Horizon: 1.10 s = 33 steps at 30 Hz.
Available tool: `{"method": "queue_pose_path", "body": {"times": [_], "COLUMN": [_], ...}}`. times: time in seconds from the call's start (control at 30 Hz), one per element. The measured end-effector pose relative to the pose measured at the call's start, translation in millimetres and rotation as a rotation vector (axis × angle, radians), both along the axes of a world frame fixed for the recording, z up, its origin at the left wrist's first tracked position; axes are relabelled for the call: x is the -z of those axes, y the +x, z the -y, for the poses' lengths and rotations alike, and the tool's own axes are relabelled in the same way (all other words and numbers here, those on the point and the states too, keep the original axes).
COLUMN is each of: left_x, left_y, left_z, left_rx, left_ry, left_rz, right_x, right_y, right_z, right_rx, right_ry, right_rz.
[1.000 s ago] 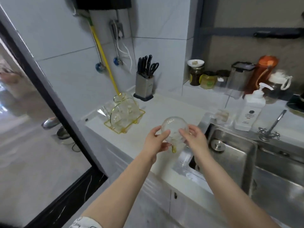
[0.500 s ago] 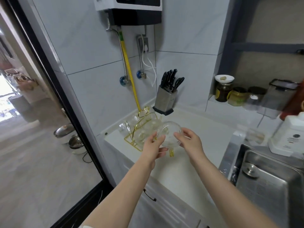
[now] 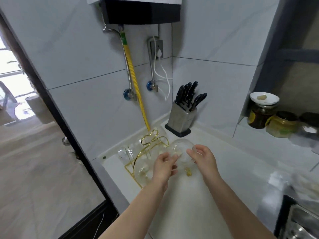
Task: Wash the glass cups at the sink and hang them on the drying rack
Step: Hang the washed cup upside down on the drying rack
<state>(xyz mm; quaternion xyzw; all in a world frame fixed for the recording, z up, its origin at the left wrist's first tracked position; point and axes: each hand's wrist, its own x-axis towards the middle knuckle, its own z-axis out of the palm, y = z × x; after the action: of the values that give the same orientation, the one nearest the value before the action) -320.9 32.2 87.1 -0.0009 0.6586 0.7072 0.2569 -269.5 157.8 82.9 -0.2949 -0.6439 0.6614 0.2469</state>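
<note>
You've got the glass cup (image 3: 183,150) held up over the table (image 3: 215,173), just right of the drying rack (image 3: 150,149). It sits tipped on its side between both hands, round bowl toward the wall, and the small yellow bit hanging below it looks like its handle or foot, can't tell which. My read: you're holding it tipped so it drains and so you can line it up with the rack's wire before hanging

Left hand (image 3: 164,167): fingers curled round the cup's left side, thumb on top, a real grip. Right hand (image 3: 202,158): fingers bent round the right side, tips on the glass, cupping it. Neither hand is flat; both carry the cup together, probably because wet glass is slippery and one hand alone would be risky

Rack is gold wire, set against the wall at the table's left end, already holding several clear cups (image 3: 125,153). They lean on the wire, mouths angled away, presumably to drip dry. Free space looks to be on the near right side, closest to your cup, though clear glass on clear glass makes it hard to count

Knife block (image 3: 181,118) stands behind the rack in the corner, apart from your path. Sink edge (image 3: 296,219) is at bottom right, well apart from the cup, so washing of this one looks done and hanging is what's left
</note>
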Motion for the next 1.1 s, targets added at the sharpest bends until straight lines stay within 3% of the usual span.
{"method": "queue_pose_path", "body": {"times": [0.17,0.5,0.83,1.1], "left_x": [10.3,38.0,58.8,68.7], "left_y": [-26.9,-89.4,-121.5,-129.0], "left_z": [-25.9,-53.9,-60.2,-65.0], "left_rx": [-0.004,0.098,0.126,0.237], "left_ry": [-0.063,-0.552,-0.677,-0.906], "left_rz": [-0.061,-0.442,-0.540,-0.592], "right_x": [14.0,40.8,75.7,98.8], "right_y": [-32.8,-82.7,-110.5,-125.9], "right_z": [-29.1,-55.8,-66.0,-72.8], "right_rx": [-0.039,0.034,0.010,-0.040], "right_ry": [-0.006,0.008,-0.068,-0.063], "right_rz": [0.011,0.078,0.151,0.201]}}
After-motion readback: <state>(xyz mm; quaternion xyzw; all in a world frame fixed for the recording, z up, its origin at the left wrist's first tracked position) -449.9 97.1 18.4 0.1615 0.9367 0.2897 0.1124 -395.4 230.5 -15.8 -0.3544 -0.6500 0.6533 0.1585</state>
